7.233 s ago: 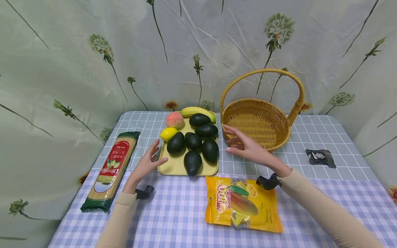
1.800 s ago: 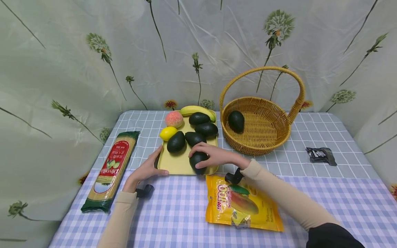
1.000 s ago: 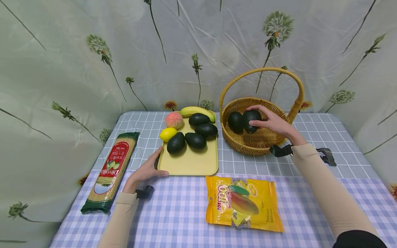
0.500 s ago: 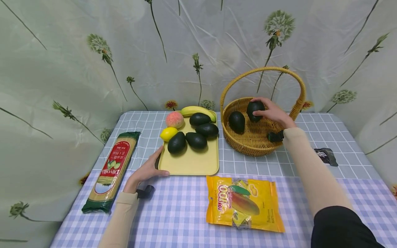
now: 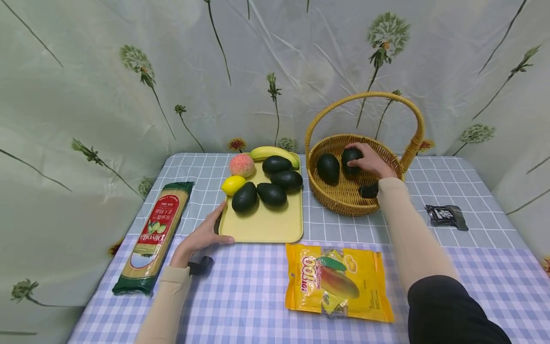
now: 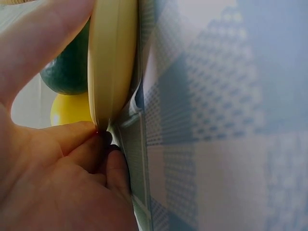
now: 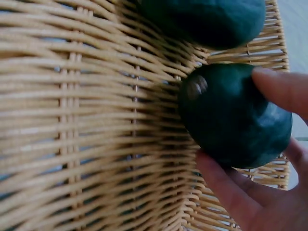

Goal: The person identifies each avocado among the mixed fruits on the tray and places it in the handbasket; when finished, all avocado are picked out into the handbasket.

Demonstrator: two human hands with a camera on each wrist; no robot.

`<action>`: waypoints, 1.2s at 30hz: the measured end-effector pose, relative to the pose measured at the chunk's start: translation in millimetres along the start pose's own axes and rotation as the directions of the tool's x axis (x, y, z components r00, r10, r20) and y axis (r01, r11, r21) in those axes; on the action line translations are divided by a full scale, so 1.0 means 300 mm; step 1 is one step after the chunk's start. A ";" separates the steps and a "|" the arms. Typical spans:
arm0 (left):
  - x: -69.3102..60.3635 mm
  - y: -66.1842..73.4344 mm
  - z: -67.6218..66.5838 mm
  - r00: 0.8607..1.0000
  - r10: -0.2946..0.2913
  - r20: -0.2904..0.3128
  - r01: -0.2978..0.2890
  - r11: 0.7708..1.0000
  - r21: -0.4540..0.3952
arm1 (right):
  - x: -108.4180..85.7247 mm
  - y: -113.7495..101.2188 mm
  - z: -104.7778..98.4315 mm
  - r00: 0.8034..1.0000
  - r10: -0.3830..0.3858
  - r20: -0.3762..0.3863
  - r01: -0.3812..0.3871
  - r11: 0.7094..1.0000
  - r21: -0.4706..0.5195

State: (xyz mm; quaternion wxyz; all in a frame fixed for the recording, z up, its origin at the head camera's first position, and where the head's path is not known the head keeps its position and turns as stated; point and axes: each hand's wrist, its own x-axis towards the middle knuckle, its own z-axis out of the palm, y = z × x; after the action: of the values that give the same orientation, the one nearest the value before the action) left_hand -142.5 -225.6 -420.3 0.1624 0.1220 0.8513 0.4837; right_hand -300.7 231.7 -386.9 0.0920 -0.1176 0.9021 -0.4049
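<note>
Inside the wicker basket (image 5: 343, 208), my right hand (image 5: 368, 158) grips a dark green avocado (image 7: 236, 115) between thumb and fingers, low against the weave. A second avocado (image 5: 328, 168) lies in the basket to its left. My left hand (image 5: 205, 235) holds the near left corner of the yellow tray (image 5: 275, 229), fingers along its left side and thumb at the front edge. The left wrist view has those fingers (image 6: 79, 137) against the tray rim. Several avocados (image 5: 272, 195), a lemon (image 5: 233, 185), a peach (image 5: 242, 165) and a banana (image 5: 275, 155) lie on the tray.
A spaghetti pack (image 5: 154, 236) lies at the left. In front of the basket is a yellow candy bag (image 5: 337, 282) with a mango picture. A small black packet (image 5: 446, 217) lies to the right. The tall basket handle (image 5: 365, 96) arches over the basket.
My left hand has come to the tray corner. Two avocados have left the tray's front for the basket, the second in my right hand, which has just lowered it toward the basket floor.
</note>
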 end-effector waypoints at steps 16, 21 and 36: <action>0.031 -0.082 0.001 1.000 0.021 -0.013 -0.021 0.999 0.025 | -0.037 -0.018 -0.033 1.000 0.010 -0.003 -0.010 1.000 -0.029; 0.043 -0.141 0.002 1.000 0.023 -0.021 -0.022 0.999 0.045 | -0.060 -0.024 -0.057 1.000 -0.003 0.005 0.003 1.000 0.011; 0.044 -0.142 -0.001 1.000 0.019 -0.016 -0.019 0.999 0.034 | -0.141 -0.165 0.011 0.954 -0.251 0.167 0.191 0.931 0.312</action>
State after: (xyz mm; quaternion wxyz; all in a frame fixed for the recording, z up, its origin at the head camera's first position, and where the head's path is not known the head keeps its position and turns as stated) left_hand -156.7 -242.5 -459.1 0.1485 0.1289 0.8596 0.4716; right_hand -252.7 209.5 -348.9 0.1538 -0.2447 0.7990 -0.5273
